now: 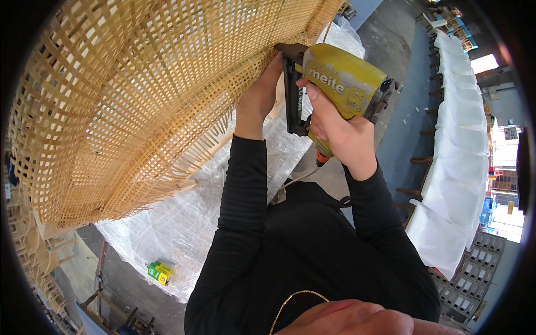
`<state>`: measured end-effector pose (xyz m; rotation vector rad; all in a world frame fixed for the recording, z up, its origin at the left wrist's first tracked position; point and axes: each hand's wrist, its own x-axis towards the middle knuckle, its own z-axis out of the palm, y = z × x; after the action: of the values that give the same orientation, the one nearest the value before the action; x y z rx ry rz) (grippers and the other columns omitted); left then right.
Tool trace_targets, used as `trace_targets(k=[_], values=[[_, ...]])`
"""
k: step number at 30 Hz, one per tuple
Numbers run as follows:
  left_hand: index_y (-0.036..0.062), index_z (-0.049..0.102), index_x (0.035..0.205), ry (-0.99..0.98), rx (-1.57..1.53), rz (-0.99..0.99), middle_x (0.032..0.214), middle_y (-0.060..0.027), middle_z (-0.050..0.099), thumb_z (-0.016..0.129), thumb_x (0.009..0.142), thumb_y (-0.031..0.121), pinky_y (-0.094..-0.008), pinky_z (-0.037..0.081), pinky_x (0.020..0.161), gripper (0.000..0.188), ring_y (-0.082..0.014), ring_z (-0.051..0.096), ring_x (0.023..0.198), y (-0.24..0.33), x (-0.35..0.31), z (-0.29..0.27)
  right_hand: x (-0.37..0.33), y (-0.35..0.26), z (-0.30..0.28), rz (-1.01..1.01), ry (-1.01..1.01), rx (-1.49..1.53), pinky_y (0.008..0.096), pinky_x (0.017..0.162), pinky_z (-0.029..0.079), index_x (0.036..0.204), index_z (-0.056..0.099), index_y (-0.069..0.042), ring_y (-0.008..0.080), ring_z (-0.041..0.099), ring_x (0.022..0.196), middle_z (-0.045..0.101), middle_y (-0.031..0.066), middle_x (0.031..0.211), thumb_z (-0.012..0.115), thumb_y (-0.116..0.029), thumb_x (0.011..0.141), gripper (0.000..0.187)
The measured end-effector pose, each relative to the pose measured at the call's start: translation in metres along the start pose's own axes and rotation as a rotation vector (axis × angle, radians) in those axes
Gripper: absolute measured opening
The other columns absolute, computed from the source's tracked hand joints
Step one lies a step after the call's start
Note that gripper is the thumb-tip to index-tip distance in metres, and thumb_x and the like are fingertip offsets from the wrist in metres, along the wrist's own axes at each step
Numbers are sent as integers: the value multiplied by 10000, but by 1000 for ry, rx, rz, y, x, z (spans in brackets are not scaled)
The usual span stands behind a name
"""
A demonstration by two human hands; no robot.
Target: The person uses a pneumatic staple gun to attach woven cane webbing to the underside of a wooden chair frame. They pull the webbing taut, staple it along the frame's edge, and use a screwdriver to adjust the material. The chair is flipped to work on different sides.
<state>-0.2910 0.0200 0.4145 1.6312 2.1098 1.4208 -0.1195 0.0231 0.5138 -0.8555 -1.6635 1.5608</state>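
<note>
My right hand (340, 131) is wrapped round the handle of a yellow and black pneumatic staple gun (341, 72), with the index finger up near the trigger. The gun's black nose meets the edge of a large sheet of woven cane webbing (151, 95), which curves over a pale wooden frame (220, 142). Close beside the nose, my left hand (261, 92) grips the webbing's edge; its fingertips are largely hidden behind the webbing and gun. Loose strand ends fringe the webbing's lower edge. A grey air hose (304, 177) runs from the gun's handle.
Clear plastic wrap (184, 237) covers a surface below the frame, with a small green and yellow box (160, 272) on it. A row of white-covered furniture (459, 151) stands at right. Wooden frames (33, 251) crowd the far left.
</note>
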Motion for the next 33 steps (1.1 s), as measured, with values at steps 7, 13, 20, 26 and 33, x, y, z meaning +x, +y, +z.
trace_targets(k=[7, 13, 20, 26, 33], values=[[176, 487, 1557, -50, 62, -9, 1592, -127, 496, 429, 1101, 158, -382, 361, 1195, 459, -311, 456, 1466, 3, -1, -1, 2, 0, -1, -48, 11, -114, 235, 517, 342, 1151, 702, -25, 38, 404, 536, 479, -56, 643, 676, -258, 1048, 256], [160, 576, 1441, 103, -75, 19, 1454, -104, 609, 500, 1061, 163, -414, 425, 1131, 387, -330, 537, 1370, -1, -2, 3, 5, 6, 1, -57, 6, -25, 246, 510, 354, 1122, 714, -8, 43, 424, 528, 496, -45, 637, 691, -235, 1036, 245], [119, 621, 1367, 82, -319, -47, 1393, -143, 640, 530, 1039, 200, -472, 428, 1127, 350, -375, 544, 1356, -5, 7, 4, -2, 5, 9, -136, 17, 36, 237, 509, 369, 1201, 727, 1, 43, 460, 538, 585, -31, 697, 714, -190, 1017, 265], [135, 628, 1376, 103, -16, -5, 1415, -142, 630, 534, 1036, 212, -477, 410, 1148, 360, -377, 532, 1373, -3, 1, 4, -6, 7, 10, -240, 30, -42, 229, 510, 395, 1180, 742, 7, 43, 513, 564, 677, -6, 800, 732, -143, 996, 238], [107, 622, 1387, 224, 177, 12, 1459, -136, 606, 526, 1070, 227, -439, 395, 1160, 352, -350, 528, 1379, -15, 3, 11, -1, 3, -1, -255, -44, -142, 253, 561, 442, 1179, 730, 21, 71, 565, 631, 665, 4, 810, 743, -99, 970, 241]])
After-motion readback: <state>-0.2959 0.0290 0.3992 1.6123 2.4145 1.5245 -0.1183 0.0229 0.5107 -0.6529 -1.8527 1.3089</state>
